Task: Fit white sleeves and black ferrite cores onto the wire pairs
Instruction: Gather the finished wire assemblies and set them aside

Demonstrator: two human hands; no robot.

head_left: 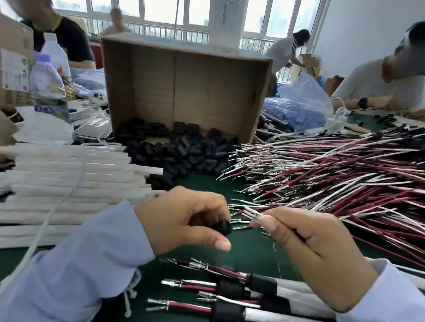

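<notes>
Core (222, 227) dead centre, left hand (186, 220) with its grip closed round it. Right hand (311, 247) at 3 o'clock, grip pinching a wire pair (250, 214), tips just beside the core. Finished pairs (227, 292) at 6, sleeves (65, 180) at 9, loose cores (179, 150) at 12, wires (341, 180) at 2, all on the table (202, 187).

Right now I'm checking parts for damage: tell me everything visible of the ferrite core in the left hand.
The ferrite core is small, matte black and rounded. It is mostly hidden in the grip of the left hand, pinched between thumb and fingers above the green table. Its bore cannot be seen. It sits left of the wire pair, not yet threaded on.
</notes>
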